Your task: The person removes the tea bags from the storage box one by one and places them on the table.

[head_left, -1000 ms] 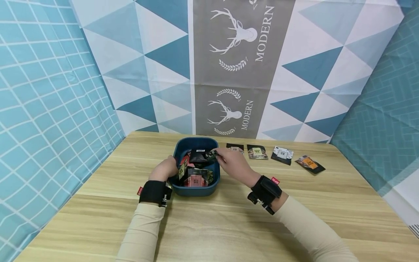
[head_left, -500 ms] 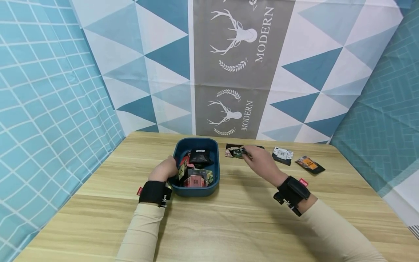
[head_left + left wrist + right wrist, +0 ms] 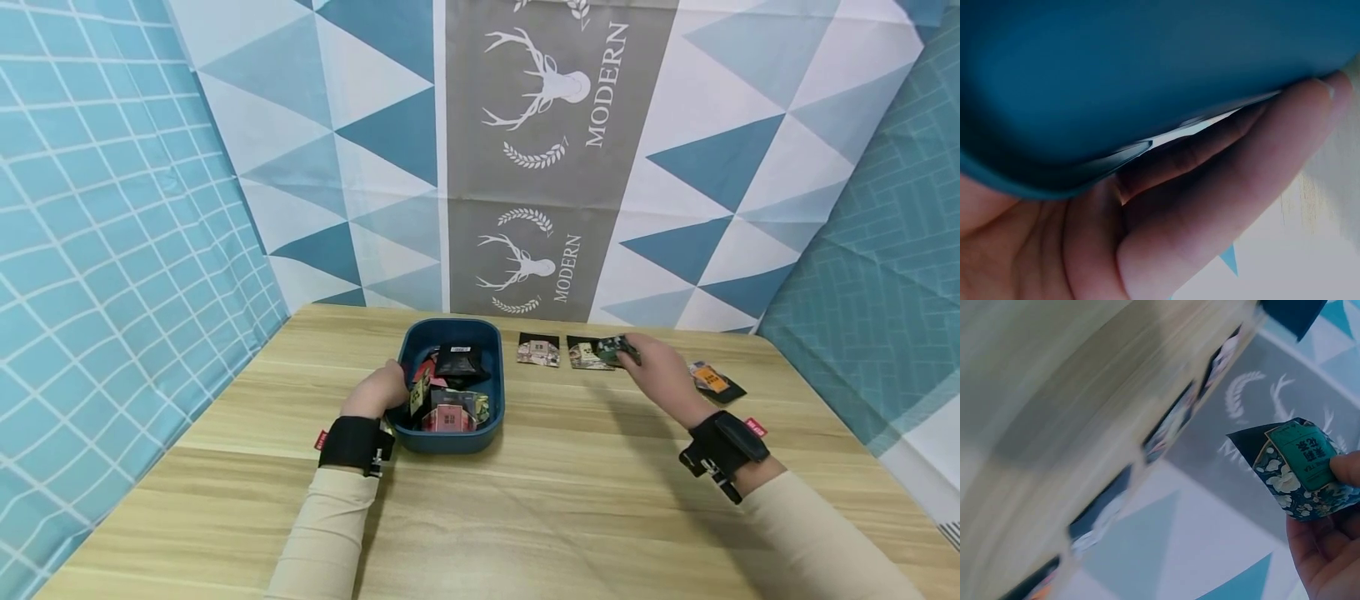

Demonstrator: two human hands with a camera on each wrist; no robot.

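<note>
My left hand [image 3: 379, 390] holds the left side of a dark blue bin [image 3: 452, 445]. In the left wrist view its fingers [image 3: 1216, 212] reach along the bin's outer wall. Up off the table, my right hand [image 3: 663, 377] pinches a small tea sachet [image 3: 1297, 465] with a green label and white flowers on dark green, thumb on its face. In the head view it overlaps the right edge of a sachet with a yellow-green label [image 3: 587, 355]. Inside the bin lie more sachets, among them a black one [image 3: 459, 360] and one with a pink-red label [image 3: 450, 417].
Along the table's back lie a pink-labelled sachet [image 3: 538, 350] and, to the right, an orange-labelled sachet [image 3: 711, 380]. A black-and-white sachet [image 3: 1100, 512] shows in the right wrist view, hidden behind my right hand in the head view. A patterned cloth backdrop [image 3: 517, 175] rises behind the table.
My right hand has carried the green sachet out of the bin and rightward, past the pink-labelled and over the yellow-green-labelled sachet. The left hand has stayed at the bin.
</note>
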